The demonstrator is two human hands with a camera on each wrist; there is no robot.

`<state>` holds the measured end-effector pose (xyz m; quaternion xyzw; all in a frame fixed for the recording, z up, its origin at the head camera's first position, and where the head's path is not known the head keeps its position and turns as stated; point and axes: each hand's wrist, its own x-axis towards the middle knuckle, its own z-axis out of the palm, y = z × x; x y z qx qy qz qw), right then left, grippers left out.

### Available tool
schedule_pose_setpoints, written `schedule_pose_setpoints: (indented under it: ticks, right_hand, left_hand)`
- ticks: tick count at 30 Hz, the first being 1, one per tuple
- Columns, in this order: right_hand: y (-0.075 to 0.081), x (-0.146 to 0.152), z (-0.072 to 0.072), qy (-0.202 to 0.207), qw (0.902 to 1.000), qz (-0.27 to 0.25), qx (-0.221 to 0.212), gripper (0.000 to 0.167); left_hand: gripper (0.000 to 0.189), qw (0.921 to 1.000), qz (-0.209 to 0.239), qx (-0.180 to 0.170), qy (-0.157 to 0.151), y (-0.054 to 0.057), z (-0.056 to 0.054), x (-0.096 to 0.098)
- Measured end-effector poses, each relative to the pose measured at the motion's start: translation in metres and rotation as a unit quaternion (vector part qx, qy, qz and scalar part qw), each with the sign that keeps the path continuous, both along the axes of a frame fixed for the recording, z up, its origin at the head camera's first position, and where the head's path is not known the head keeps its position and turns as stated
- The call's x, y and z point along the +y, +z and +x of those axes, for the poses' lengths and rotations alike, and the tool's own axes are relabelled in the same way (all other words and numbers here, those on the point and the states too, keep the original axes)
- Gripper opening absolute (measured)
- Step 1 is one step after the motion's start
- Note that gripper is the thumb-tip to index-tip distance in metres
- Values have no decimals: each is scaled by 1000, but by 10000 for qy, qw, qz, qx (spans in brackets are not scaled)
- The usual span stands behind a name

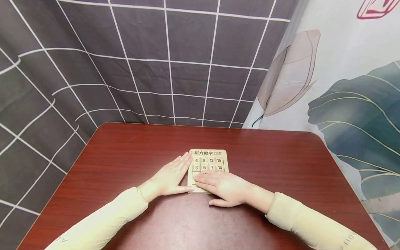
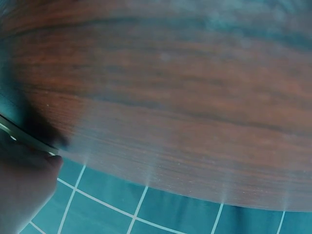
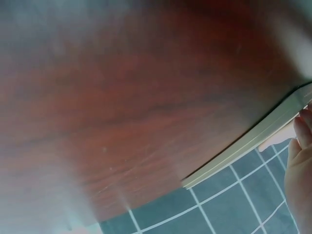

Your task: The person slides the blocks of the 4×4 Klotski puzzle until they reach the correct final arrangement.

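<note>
A pale number slide puzzle (image 1: 208, 152) lies flat on the dark red table, with dark lettering along its top edge and rows of numbered tiles below. My left hand (image 1: 170, 176) rests along its left edge, fingers straight and thumb at the lower left corner. Over the lower rows lies my right hand (image 1: 226, 188), its straight fingertips touching the tiles and hiding several of them. The left wrist view catches part of the left hand (image 2: 27, 187) at the puzzle's rim. In the right wrist view, the right hand's fingers (image 3: 303, 127) are at the puzzle's edge (image 3: 243, 146).
The dark red wooden table (image 1: 125, 149) has rounded far corners. A dark grey curtain with white grid lines (image 1: 190, 41) hangs behind it and to the left. A white curtain with large leaf prints (image 1: 337, 52) hangs at the right.
</note>
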<state>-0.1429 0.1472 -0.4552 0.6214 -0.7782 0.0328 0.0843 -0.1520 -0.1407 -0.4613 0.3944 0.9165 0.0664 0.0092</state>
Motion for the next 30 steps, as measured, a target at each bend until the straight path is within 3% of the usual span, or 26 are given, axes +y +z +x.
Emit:
schedule_pose_setpoints:
  ticks: [4,8,22,30]
  right_hand:
    - [0,1,6,128,9999,-58,47,73]
    - [1,2,3,135,9999,-86,40,71]
    - [5,-5,-31,-761,9967,132,-236,64]
    - [1,-3,-23,-589,9980,116,-189,66]
  left_hand:
    - [105,10000,52,37,-33,0,0,-1]
    - [105,9999,77,101,-62,-2,0,-2]
    - [107,9999,-73,147,-29,-2,-1,0]
    - [108,9999,-96,41,-8,-3,-1,-1]
